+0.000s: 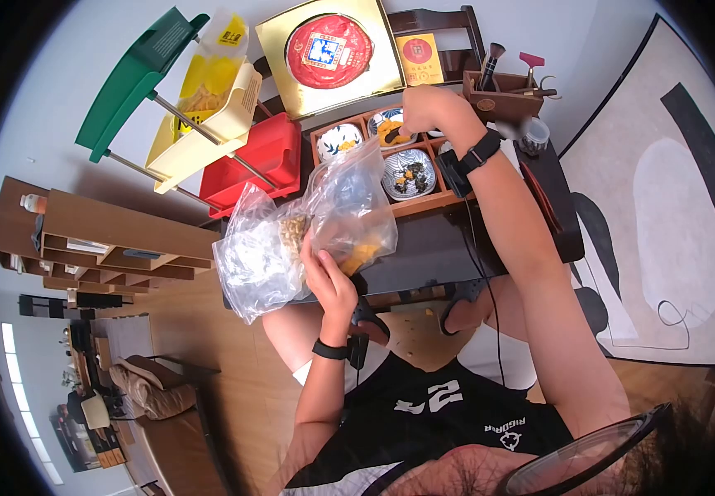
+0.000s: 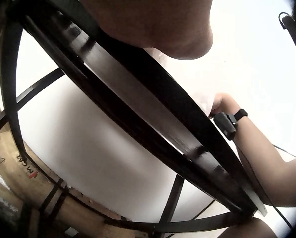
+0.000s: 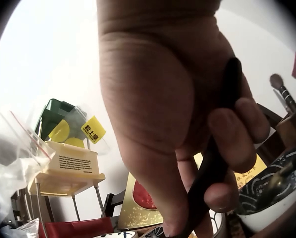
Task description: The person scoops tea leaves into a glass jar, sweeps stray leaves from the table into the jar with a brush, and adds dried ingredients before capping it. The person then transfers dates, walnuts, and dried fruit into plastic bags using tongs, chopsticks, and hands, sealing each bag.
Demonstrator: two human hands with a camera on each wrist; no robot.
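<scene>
My right hand [image 1: 440, 112] reaches over the wooden compartment tray [image 1: 432, 201]; in the right wrist view its fingers curl round a dark, slim utensil [image 3: 215, 163]. Just beside that hand is a small dish [image 1: 390, 124] of orange pieces. Another dish [image 1: 409, 176] holds dark and orange bits, and a leaf-patterned dish [image 1: 340, 142] sits at the tray's left. My left hand [image 1: 330, 281] holds clear plastic bags [image 1: 349, 194] with brownish and orange contents at the table's front edge. The left wrist view shows only part of that hand, at the top.
A tiered rack with a red bin [image 1: 271, 161] stands left of the tray. Behind are a gold box [image 1: 291, 91] with a red disc and a yellow card [image 1: 420, 58]. A wooden holder [image 1: 502, 106] with brushes and a jar [image 1: 533, 135] stand at the right.
</scene>
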